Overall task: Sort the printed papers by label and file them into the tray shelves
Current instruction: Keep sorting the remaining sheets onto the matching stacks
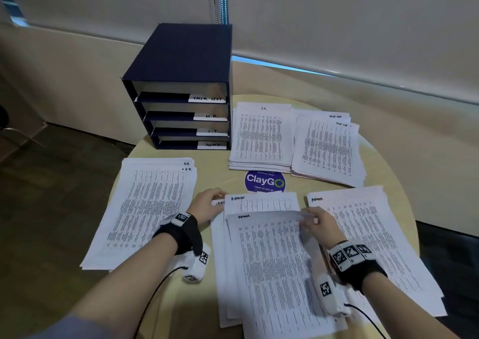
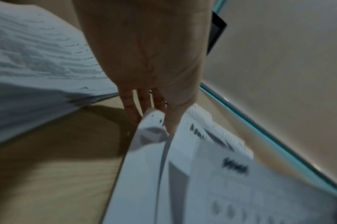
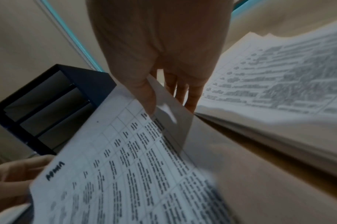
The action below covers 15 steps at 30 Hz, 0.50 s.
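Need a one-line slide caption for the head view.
Both hands lift a white printed ADMIN sheet beside the dark blue four-shelf tray.

Labelled paper piles (image 1: pixel 261 136), navy four-shelf tray (image 1: pixel 181 84)

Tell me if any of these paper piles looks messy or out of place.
The middle ADMIN pile at the near edge of the table is fanned and skewed, sheets offset. The right hand pinches its top sheet's curled corner; the left hand grips the far left corner. The other piles look tidier.
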Motion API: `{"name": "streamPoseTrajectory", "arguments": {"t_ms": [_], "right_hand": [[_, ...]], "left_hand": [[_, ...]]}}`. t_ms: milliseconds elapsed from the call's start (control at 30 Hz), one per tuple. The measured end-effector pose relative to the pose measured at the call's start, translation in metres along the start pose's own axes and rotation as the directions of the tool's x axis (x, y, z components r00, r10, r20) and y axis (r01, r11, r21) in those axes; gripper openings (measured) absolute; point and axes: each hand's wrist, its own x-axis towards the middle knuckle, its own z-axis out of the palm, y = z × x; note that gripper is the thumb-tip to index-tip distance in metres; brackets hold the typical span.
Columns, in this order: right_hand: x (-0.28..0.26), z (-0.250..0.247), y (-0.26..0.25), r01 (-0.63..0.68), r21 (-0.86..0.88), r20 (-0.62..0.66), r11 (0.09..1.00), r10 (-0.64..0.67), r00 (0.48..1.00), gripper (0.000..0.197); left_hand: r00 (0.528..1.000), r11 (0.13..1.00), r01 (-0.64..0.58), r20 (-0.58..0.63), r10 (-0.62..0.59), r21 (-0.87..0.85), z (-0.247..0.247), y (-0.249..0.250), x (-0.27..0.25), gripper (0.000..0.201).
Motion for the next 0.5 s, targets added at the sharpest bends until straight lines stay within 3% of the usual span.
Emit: {"name": "streamPoseTrajectory", "arguments": {"t_ms": [67,133,233,300,367,433,500], "right_hand": [[0.005,0.006,-0.005,-0.067,0.017,0.028,0.998,0.067,0.997,0.036],[0.009,0.010,-0.011,-0.105,0.013,0.040,0.994,0.104,0.994,0.037],[0.012,0.014,-0.018,-0.138,0.042,0.022,0.989,0.138,0.990,0.035],[0.010,0.015,-0.022,-0.115,0.041,0.008,0.992,0.115,0.993,0.011],[0.012,0.015,-0.021,-0.106,0.043,-0.009,0.993,0.106,0.994,0.018],[0.014,0.015,-0.018,-0.113,0.076,0.003,0.991,0.113,0.994,0.002],[0.017,0.017,-0.016,-0.156,0.142,0.002,0.977,0.158,0.987,0.022]], "left_hand": [[0.999,0.995,0.010,0.051,-0.005,-0.100,-0.001,0.005,0.003,0.031],[0.998,0.994,0.026,0.059,-0.020,-0.111,-0.001,0.010,0.005,0.026],[1.000,1.000,-0.003,0.006,0.003,0.007,0.004,0.014,0.009,0.013],[0.997,0.994,-0.032,-0.071,0.040,0.108,0.006,0.016,0.009,0.006],[0.988,0.986,-0.080,-0.121,0.099,0.146,0.006,0.020,0.008,0.006],[0.989,0.993,-0.100,-0.098,0.106,0.064,0.003,0.027,0.006,0.005],[0.996,0.993,-0.087,-0.026,0.086,-0.078,-0.003,0.032,0.005,0.008]]}}
